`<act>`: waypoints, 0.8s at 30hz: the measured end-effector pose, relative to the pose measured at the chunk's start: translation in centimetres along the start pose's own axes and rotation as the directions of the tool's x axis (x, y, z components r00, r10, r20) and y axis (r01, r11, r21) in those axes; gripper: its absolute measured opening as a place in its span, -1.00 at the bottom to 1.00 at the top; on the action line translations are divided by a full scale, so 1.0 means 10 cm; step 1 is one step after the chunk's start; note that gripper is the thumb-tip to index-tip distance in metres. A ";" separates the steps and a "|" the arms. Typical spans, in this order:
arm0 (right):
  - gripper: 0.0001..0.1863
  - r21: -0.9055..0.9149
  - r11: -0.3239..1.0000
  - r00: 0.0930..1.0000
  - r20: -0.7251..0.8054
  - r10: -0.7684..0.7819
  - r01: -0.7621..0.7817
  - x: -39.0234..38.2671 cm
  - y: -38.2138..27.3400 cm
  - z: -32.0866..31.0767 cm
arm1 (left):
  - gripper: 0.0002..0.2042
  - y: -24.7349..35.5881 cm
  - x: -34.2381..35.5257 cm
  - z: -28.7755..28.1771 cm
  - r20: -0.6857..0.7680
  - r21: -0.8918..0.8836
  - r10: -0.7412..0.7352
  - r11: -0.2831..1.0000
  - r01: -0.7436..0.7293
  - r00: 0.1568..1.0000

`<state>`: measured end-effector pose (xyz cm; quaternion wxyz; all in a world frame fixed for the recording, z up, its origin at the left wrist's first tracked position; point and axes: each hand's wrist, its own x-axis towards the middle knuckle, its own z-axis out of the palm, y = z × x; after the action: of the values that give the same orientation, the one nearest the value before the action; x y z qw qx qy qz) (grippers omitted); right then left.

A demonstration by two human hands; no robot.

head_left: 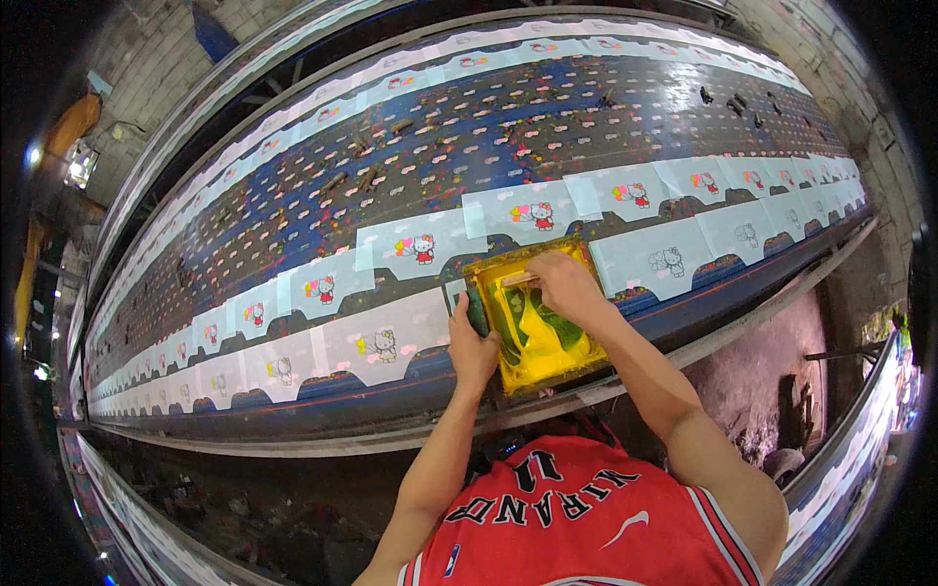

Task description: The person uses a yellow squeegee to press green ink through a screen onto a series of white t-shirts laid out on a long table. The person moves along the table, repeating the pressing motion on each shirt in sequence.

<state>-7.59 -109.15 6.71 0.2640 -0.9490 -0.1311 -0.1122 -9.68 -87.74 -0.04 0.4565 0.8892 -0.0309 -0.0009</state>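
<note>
A screen printing frame [512,378], its mesh and edges coated in bright yellow ink, lies over the near row of fabric pieces on a long table. My left hand [473,344] grips the frame's left side, thumb pointing up along it. Inside the frame, my right hand [567,285] is closed around a squeegee [518,279], whose light wooden edge shows near the far end; the rest is hidden by my fingers. Yellow ink [539,337] is smeared thickly below it, with dark green mesh showing through. Right of the frame lies a pale blue piece [667,256] with a cartoon cat outline.
Left of the frame, a near-row piece [379,339] bears the cat with yellow added. Behind runs a row of coloured prints [420,250]. The dark table [322,210] is speckled with ink and small dark lumps [740,103]. Its front rail [293,448] borders me.
</note>
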 end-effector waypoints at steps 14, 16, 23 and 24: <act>-0.81 -0.027 0.997 0.994 0.090 -0.064 0.067 0.10 0.03 -0.05 | -0.10 -0.02 0.01 -0.01 0.009 -0.013 0.024 1.000 -0.024 1.000; -0.81 -0.026 0.998 0.998 0.016 -0.059 0.059 0.16 0.09 0.08 | -0.13 0.09 0.01 -0.05 0.057 -0.048 -0.063 0.997 0.066 0.996; -0.76 -0.003 0.991 0.990 0.054 -0.130 0.130 -0.87 -0.28 -0.04 | -0.10 0.05 -0.02 -0.07 0.005 -0.023 -0.056 0.998 0.056 0.998; -0.75 -0.022 0.988 0.988 0.031 -0.151 0.152 -0.93 -0.30 -0.07 | -0.11 0.03 -0.03 -0.06 0.007 -0.039 -0.067 0.997 0.067 0.998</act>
<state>-17.38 -108.77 6.07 0.2413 -0.9409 -0.2054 -0.1197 -10.00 -87.44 0.56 0.4735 0.8806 -0.0022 -0.0194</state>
